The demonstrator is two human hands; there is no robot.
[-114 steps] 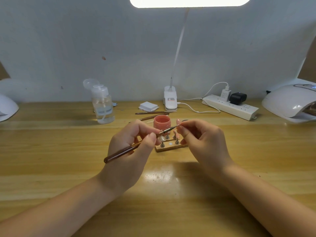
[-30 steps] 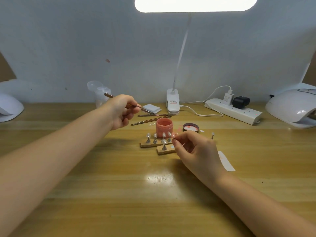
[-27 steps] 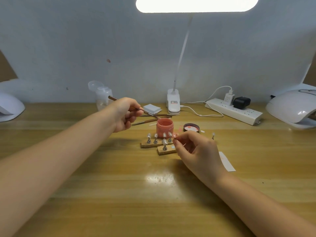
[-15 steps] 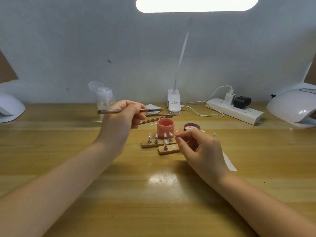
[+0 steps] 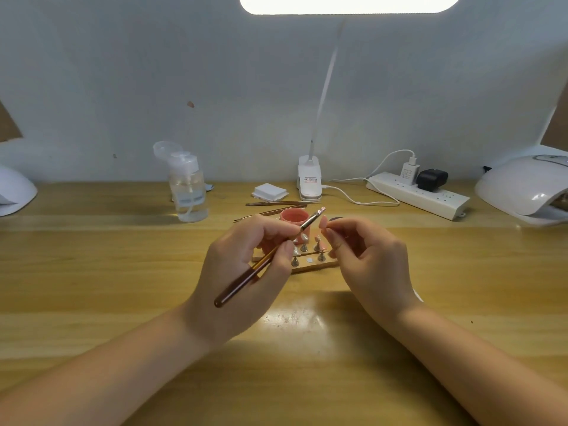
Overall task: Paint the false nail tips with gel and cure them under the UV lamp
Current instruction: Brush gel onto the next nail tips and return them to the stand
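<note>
Left hand (image 5: 242, 272) grip clamped on brush (image 5: 267, 259). Right hand (image 5: 368, 259) grip pinches nail tip (image 5: 323, 223). Hold tip steady, stroke thin gel slowly, no blobs.

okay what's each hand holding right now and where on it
The left hand grips the brush around mid-handle, bristles up. The right hand pinches a pink nail tip at its lower end.

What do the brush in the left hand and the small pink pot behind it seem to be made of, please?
brush: handle looks like dark brown lacquered wood or plastic, glossy with a highlight; the silvery ferrule near the tip looks like metal.
pink pot: matte, opaque, evenly coloured, probably plastic.
</note>
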